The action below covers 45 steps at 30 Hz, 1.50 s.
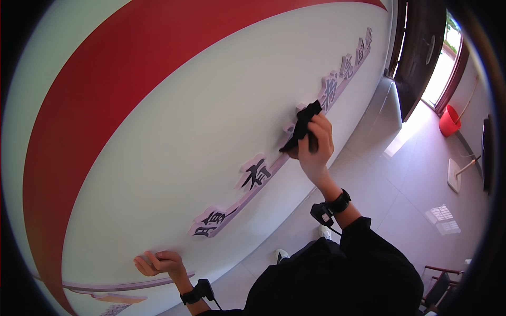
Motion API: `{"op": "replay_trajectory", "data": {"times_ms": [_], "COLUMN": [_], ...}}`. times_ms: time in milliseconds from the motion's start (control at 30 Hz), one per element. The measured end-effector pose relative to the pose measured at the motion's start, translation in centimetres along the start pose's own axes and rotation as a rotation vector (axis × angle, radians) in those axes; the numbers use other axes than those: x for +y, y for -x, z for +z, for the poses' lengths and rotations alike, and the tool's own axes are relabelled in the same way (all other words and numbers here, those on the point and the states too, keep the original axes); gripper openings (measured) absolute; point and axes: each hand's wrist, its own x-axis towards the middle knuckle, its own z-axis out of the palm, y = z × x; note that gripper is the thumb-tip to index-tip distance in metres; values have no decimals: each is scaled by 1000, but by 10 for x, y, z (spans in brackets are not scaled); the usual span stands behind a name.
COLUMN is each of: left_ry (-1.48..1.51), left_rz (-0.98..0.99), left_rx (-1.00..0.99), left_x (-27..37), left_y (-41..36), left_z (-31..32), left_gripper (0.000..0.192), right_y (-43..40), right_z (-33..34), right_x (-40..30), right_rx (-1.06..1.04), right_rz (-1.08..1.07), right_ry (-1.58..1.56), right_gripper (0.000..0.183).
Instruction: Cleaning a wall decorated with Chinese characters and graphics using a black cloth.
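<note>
A black cloth (306,122) is gripped in my right hand (318,146), which presses it against raised characters on a white wall (178,130). The cloth hides part of these characters. Beneath them runs a pale purple raised strip (253,191), just beside my right fingers. Farther down the strip stands a raised dark character with a pink edge (256,173). My left hand (160,262) is at the wall, lower left of the lettering, with curled fingers and no object visible in it. Both wrists wear black straps with small devices.
A dark door (419,51) stands ajar at the upper right. Near it is a red bucket (450,121) with a stick in it. A white flat-headed tool (454,175) rests on the tiled floor. At the lower right is a wooden-armed chair (440,284). A red band (99,79) curves across the wall.
</note>
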Motion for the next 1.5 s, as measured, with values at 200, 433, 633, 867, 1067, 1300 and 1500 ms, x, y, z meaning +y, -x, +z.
{"op": "replay_trajectory", "data": {"times_ms": [200,433,633,867,1067,1300,1500], "left_ry": [10,-2,-10,9,-20,-36,-49], "left_rz": [15,-7,6,-17,16,8,5], "left_rx": [11,24,18,-10,15,-52,-48], "left_x": [1,-5,-3,-2,-3,-10,-9], "left_y": [0,8,2,6,3,6,12], "left_z": [1,10,6,4,5,2,4], "left_gripper": [41,42,39,44,40,46,42], "right_y": [26,33,33,30,10,-45,-2], "right_z": [13,-1,-20,-46,-48,-11,-16], "right_x": [27,43,61,87,93,86,90], "right_rx": [-26,-162,-479,-559,-732,-626,-420], "right_rz": [-149,-241,-554,-560,-699,-752,-490], "right_ry": [47,74,-23,-21,-112,-234,-102], "right_gripper": [28,29,26,17,19,19,20]}}
